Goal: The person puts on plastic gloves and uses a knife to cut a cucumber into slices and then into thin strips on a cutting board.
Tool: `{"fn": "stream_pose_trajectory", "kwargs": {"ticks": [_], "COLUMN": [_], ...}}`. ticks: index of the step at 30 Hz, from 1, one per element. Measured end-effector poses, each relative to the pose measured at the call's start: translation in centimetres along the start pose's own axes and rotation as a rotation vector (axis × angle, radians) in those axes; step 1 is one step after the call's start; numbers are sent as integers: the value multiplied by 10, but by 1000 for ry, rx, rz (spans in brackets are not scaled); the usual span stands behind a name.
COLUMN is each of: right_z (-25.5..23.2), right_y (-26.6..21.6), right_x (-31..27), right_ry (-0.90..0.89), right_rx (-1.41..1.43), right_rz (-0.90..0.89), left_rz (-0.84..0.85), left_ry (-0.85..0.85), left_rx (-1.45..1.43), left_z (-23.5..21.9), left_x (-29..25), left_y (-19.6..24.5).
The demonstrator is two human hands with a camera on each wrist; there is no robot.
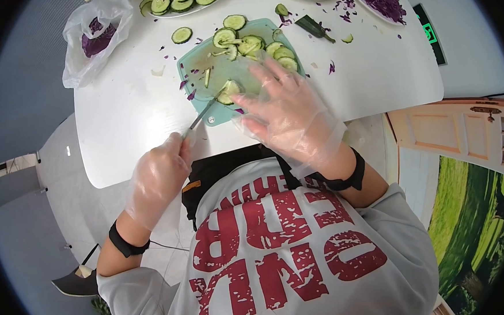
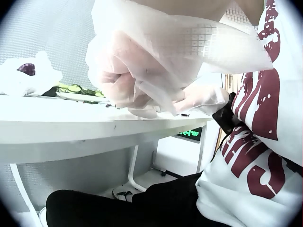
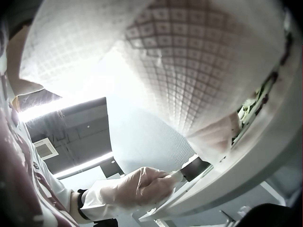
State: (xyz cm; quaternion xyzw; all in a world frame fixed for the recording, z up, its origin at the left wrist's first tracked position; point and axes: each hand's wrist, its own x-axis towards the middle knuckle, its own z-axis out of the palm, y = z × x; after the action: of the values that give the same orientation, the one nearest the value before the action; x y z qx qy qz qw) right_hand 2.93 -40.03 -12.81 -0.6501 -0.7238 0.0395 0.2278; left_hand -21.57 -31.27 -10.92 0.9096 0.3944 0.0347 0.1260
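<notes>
1. Head view: cucumber slice (image 1: 229, 92), pale green with a dark rim, lies low on the green cutting board (image 1: 200, 62). The left hand (image 1: 159, 172) grips the knife (image 1: 202, 115), its blade tip at the slice. The right hand (image 1: 289, 106) is open, fingers spread over the board, fingertips beside the slice. More slices (image 1: 251, 44), moist and seedy, overlap along the board's far side, with purple shreds (image 1: 191, 95) at its left edge. The board sits near the front edge of the table (image 1: 129, 130); white tabletop stretches left toward the plastic bag (image 1: 97, 37) and right of the cucumber end (image 1: 313, 28). Plates stand along the far side.

2. Left wrist view: the left hand's fingers are curled inside a loose glove, above the table's rounded edge; the knife cannot be made out. The bag and a heaped plate (image 2: 80, 97) stand beyond.

3. Right wrist view: glove plastic hides most of the right hand, so its fingers cannot be judged. The left hand holds the knife, dark-bladed, near the table edge.
</notes>
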Motion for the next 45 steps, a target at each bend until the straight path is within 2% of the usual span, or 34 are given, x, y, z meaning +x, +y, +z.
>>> {"fn": "stream_pose_trajectory", "kwargs": {"ticks": [6,9,11,14,33,35,36,38,41,42,44,45], "right_z": [3,2,2,3,6,2,1,-1,-8,-11,-14,-11], "right_y": [1,2,2,2,3,4,5,8,8,8,6,5], "right_x": [-1,-2,-1,-1,-4,0,0,-1,1,3,7,7], "right_ry": [-5,-12,-20,-14,-12,90,89,213,260,261,57,57], "right_rx": [-36,-7,-17,-18,-16,-30,-30,114,142,143,100,101], "right_rz": [-17,-2,-5,-10,2,-102,-103,-52,-19,-19,-26,-25], "left_rz": [71,33,-18,-53,-55,-61,-62,-82,-75,-74,-68,-67], "left_ry": [35,15,62,32,0,0,0,-27,-31,-31,-27,-29], "left_rx": [7,35,39,4,-121,-118,-118,-131,-134,-133,-139,-139], "left_z": [0,-1,-1,-10,7,6,5,3,4,4,4,4], "left_x": [20,10,4,0,6,7,8,8,8,8,8,9], "left_y": [15,4,-6,-5,13,13,14,14,14,13,13,13]}}
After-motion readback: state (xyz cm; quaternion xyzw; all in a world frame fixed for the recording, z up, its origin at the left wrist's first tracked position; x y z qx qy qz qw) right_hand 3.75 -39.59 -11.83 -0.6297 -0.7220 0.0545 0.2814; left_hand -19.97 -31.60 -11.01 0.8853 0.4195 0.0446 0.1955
